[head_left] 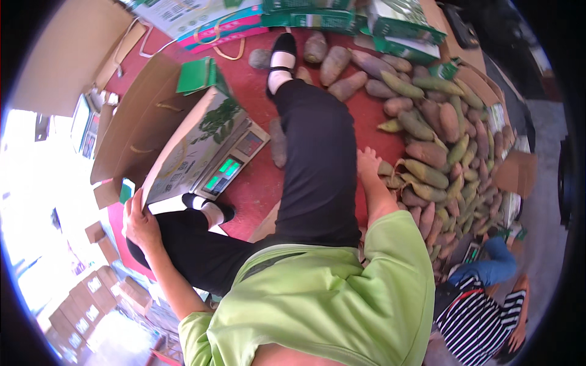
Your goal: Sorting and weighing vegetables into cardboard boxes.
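Note:
My left hand (141, 227) grips the near edge of an open cardboard box (189, 146), white with a printed leafy plant on its side. The box stands tilted on a digital scale (235, 160) with a lit green display. Beyond my right thigh, my right hand (368, 163) reaches down to the red surface, its fingers apart and nothing seen in them. Close beside it begins a large heap of long root vegetables (427, 152), green and reddish-brown, resembling sweet potatoes. Another such root (278, 143) lies between the scale and my right leg.
Several loose roots (334, 66) lie ahead near my right shoe (284, 46). Green boxes (403, 24) and a printed carton (201, 21) line the far side. Another person in a striped top (482, 320) is at lower right. Brown cartons (82, 305) are stacked at lower left.

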`<action>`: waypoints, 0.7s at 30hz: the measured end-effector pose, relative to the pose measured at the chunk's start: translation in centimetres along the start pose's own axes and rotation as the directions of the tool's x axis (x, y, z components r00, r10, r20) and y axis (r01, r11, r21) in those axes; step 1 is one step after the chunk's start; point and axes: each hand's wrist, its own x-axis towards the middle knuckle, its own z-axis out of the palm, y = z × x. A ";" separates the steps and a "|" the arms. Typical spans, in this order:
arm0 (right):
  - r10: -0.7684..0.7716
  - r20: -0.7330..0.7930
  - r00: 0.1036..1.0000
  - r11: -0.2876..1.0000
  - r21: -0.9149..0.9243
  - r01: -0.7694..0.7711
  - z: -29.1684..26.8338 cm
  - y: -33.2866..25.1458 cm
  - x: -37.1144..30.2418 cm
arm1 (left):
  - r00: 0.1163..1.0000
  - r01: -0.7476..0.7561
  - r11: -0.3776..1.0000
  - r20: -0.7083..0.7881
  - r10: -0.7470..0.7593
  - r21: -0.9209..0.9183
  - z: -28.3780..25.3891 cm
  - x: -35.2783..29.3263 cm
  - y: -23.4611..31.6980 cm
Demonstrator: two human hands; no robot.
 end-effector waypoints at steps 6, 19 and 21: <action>-0.107 -0.176 0.979 0.991 -0.093 0.092 4.6 -0.6 0.7 | 0.998 0.045 0.999 0.041 -0.044 -0.007 -1.6 -0.4 0.0; 0.159 -0.206 0.966 0.924 0.375 -0.072 -3.1 5.2 -1.8 | 0.993 -0.086 0.991 0.072 0.094 -0.104 -1.9 0.2 -0.2; 0.165 -0.511 0.843 0.805 0.564 0.184 -3.3 6.9 -1.6 | 0.993 -0.079 0.991 0.074 0.087 -0.111 -1.9 0.3 -0.3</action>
